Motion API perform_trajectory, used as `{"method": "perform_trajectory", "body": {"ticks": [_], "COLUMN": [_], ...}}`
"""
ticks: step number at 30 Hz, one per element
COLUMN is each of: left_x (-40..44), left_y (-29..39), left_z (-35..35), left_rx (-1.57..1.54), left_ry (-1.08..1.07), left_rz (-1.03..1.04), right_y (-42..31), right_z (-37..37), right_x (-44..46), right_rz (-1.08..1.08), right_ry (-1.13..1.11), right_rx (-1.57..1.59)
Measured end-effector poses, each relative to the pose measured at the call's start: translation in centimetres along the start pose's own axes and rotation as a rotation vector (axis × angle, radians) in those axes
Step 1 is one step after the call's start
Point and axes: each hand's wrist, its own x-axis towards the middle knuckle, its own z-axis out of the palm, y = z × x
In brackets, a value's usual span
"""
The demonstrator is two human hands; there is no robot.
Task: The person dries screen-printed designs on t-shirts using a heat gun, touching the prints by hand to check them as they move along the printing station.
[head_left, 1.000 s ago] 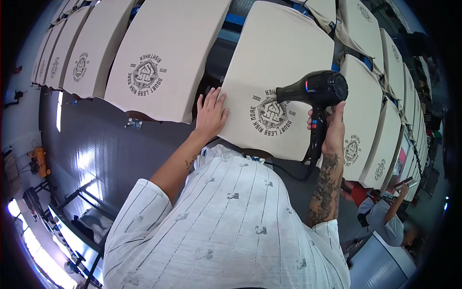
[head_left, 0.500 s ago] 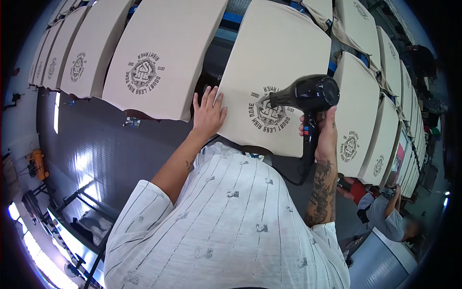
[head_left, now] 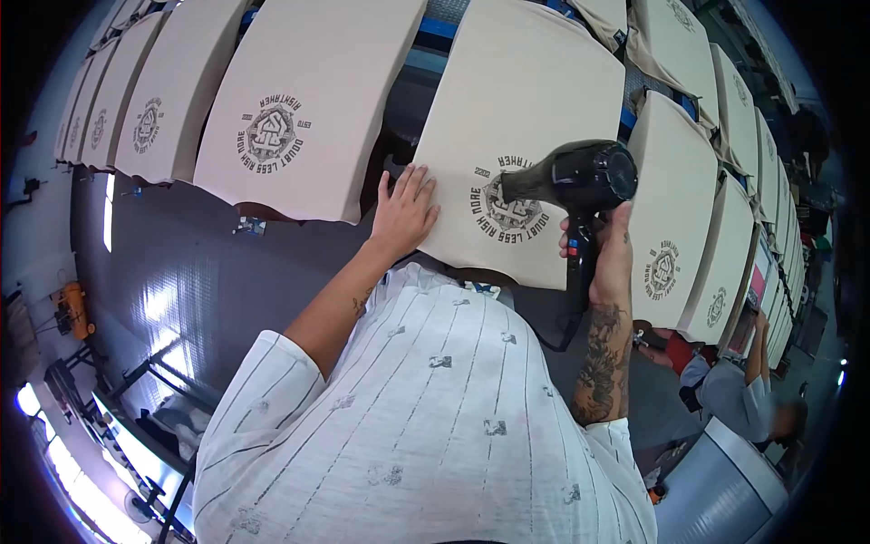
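A black hair dryer (head_left: pixel 584 177) is in my right hand (head_left: pixel 612 258), whose fingers wrap round its handle. The nozzle points left, over the dark round print (head_left: pixel 512 213) on a cream cloth panel (head_left: pixel 517 82). My left hand (head_left: pixel 405 210) lies with its fingers spread on the panel's left edge, near the front corner, and holds nothing. Part of the print is hidden behind the nozzle.
More printed cream panels stand in a row at the left (head_left: pixel 299 109) and right (head_left: pixel 671 218). A dark cable hangs below the dryer. At the lower right another person (head_left: pixel 734 394) stands by the panels, near a grey cabinet (head_left: pixel 725 490).
The dryer and my right hand have shifted slightly left. My left hand has moved a little onto the panel's edge. The other person's arms have moved.
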Motion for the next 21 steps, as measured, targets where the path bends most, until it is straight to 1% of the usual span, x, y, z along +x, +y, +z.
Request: {"method": "perform_trajectory", "body": {"ticks": [4,8,10,12,14,17,19,21], "left_x": [-0.4,-0.7,-0.8,-0.7,-0.5,0.0,0.5,0.9], "left_y": [0.6,1.2,1.3,1.4,1.4,1.3,1.2,1.1], "left_z": [0.3,0.3,0.5,0.5,0.4,0.3,0.1,0.1], "left_rx": [-0.005,-0.025,-0.047,-0.055,-0.063,-0.063,-0.063,-0.044], "left_ry": [0.005,-0.016,0.001,0.012,0.023,0.028,0.032,0.026], "left_rz": [0.055,0.062,0.060,0.062,0.069,0.076,0.077,0.081], "right_y": [0.6,1.8,2.3,2.6,2.3,2.0,1.9,1.5], "right_z": [3.2,2.6,1.5,0.0,-1.7,-4.0,-5.4,-5.2], "right_x": [-0.6,-2.7,-4.0,-5.1,-5.8,-5.7,-5.0,-4.5], "right_rz": [0.016,0.046,0.041,0.063,0.042,0.000,-0.018,-0.039], "right_ry": [-0.121,-0.156,-0.126,-0.037,-0.012,0.109,0.133,0.193], "right_rx": [-0.052,-0.103,-0.115,-0.104,-0.128,-0.056,-0.052,-0.052]}}
